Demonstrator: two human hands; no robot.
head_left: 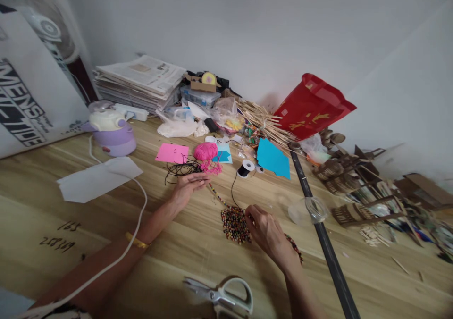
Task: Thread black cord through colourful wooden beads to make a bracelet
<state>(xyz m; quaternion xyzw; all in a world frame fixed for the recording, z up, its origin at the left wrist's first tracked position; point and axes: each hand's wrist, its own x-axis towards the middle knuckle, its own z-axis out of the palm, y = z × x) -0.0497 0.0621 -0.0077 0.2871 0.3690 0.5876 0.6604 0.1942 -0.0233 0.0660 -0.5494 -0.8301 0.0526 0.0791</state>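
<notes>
My left hand [193, 183] reaches over the table beside a tangle of black cords [182, 169], its fingers straight and close together. A thin string of beads [219, 197] runs from those fingertips down to a heap of small multicoloured beads [235, 227]. My right hand [265, 227] is closed at the heap's right edge, fingers bent into a pinch. Black cord [232, 191] leads from a white spool [246, 168] to its fingertips. More strung beads [294, 248] show behind the right wrist. The pinched fingertips are partly hidden.
Scissors [226, 295] lie near the front edge. Pink yarn [205, 151], pink paper [172, 153] and blue paper [272, 158] lie beyond the hands. A white cable [141, 210] crosses my left forearm. A dark strip [323, 239] and a clear plastic container [307, 210] are at right.
</notes>
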